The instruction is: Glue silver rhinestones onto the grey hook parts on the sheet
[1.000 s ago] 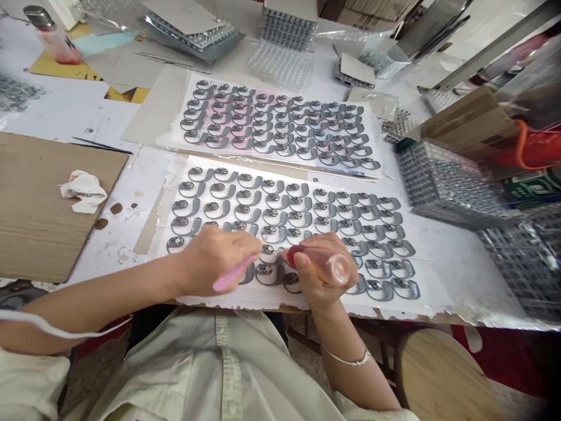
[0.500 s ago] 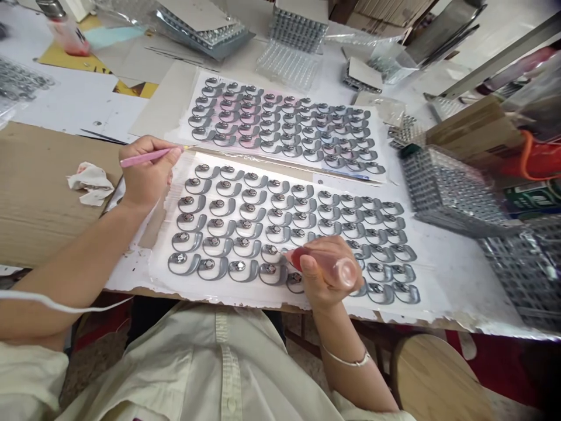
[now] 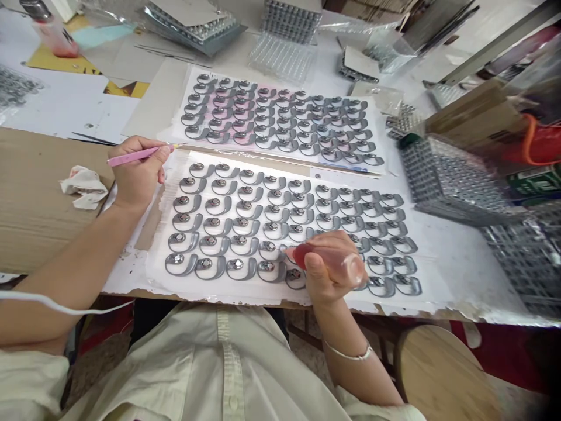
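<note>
My right hand [image 3: 331,272] is wrapped round a squeeze bottle [image 3: 339,263] of red liquid, tipped so its nozzle points left at the near rows of grey metal rings [image 3: 239,266]. Whether the nozzle touches a ring I cannot tell. Several rows of these rings, each with a small round setting, lie on a white sheet [image 3: 155,260]. Part of the near right rows is hidden behind my hand. At the sheet's upper left corner my left hand [image 3: 138,172] pinches a pink pen-like tool [image 3: 134,156], its thin tip pointing right above the table.
A second sheet of similar rings [image 3: 263,117] lies behind the first. Crumpled tissue [image 3: 85,186] sits on cardboard [image 3: 44,204] at left. Stacked grey racks [image 3: 451,181] and a brown box [image 3: 473,117] stand at right. Another red-liquid bottle [image 3: 50,29] is at the far left.
The whole view has shifted slightly, so the table and left hand appear a little further left. Both hands keep their holds, and the bottle stays near the same rings.
</note>
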`<state>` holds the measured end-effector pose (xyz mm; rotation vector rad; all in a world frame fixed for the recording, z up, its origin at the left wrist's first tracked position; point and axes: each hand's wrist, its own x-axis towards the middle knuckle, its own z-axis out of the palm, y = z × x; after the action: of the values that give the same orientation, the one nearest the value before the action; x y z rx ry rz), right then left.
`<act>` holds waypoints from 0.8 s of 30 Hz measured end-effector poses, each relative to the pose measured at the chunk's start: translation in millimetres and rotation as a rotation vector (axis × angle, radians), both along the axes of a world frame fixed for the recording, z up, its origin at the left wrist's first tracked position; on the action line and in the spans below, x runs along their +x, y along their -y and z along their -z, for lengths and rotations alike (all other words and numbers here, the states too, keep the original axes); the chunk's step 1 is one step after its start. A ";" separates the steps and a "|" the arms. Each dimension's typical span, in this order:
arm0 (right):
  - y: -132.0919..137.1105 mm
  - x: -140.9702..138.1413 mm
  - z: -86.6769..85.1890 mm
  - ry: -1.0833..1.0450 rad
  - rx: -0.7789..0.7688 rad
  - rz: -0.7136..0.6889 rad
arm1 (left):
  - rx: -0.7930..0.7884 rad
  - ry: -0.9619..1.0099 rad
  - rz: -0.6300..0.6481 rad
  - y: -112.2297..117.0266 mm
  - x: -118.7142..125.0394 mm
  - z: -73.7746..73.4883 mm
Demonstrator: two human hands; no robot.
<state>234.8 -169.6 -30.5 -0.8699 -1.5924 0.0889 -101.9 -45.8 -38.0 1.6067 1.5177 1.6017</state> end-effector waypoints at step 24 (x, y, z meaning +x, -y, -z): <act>0.2 -1.5 0.8 0.028 -0.044 -0.028 | 0.044 0.078 -0.055 1.2 6.0 -4.3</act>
<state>233.2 -169.8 -31.3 -0.8859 -1.6340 0.1325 -96.0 -47.0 -33.6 1.5189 1.5084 1.7185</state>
